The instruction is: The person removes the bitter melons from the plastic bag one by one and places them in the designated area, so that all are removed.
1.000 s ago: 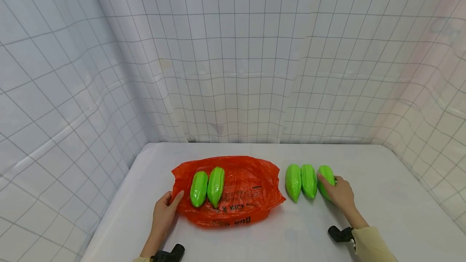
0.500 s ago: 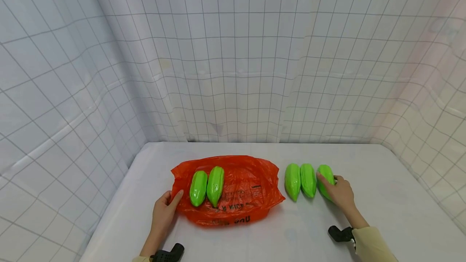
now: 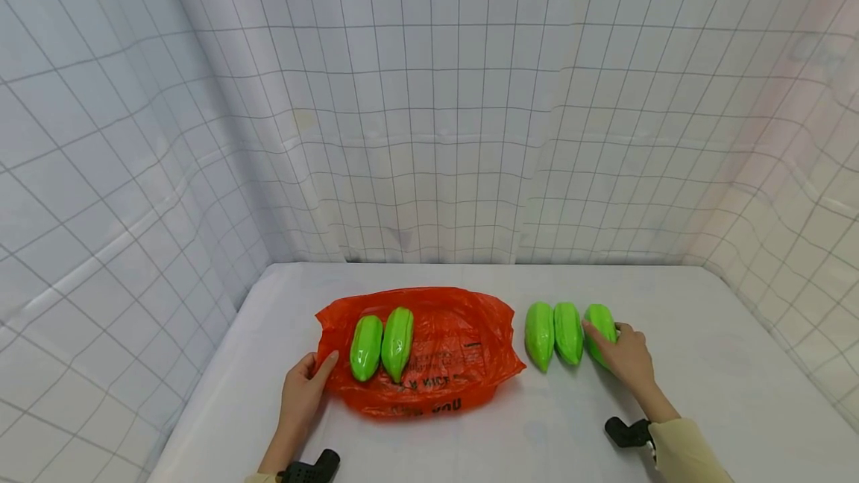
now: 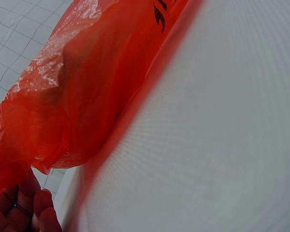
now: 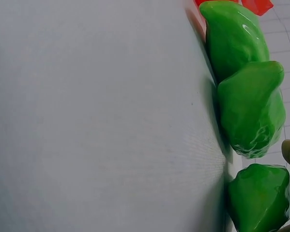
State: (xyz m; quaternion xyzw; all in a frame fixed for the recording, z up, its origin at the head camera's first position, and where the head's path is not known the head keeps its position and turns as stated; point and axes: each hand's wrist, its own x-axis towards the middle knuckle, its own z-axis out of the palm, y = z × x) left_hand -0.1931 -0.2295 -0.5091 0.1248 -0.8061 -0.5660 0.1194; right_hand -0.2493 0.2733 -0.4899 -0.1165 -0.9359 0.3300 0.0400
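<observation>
A red plastic bag [image 3: 446, 334] with black lettering lies flattened, and my left hand [image 3: 302, 392] pinches its left edge between thumb and fingers. In the left wrist view the bag's crumpled edge [image 4: 43, 140] passes between them. Two shiny, ribbed green fruits, pointed at one end, rest on the bag; one is the left fruit [image 3: 366, 349], the other the right fruit [image 3: 398, 345]. My right hand [image 3: 627, 358] grips a similar green fruit [image 3: 599, 319], the rightmost of three on the table, its thumb on the left side and fingers on the right. Part of that fruit is hidden by the hand.
Two more green fruits stand side by side between the bag and my right hand, the nearer-to-bag fruit [image 3: 540, 334] and its neighbour fruit [image 3: 568, 332]. The white table [image 3: 510, 446] ends at a gridded white curtain [image 3: 429, 133], which also hangs on both sides.
</observation>
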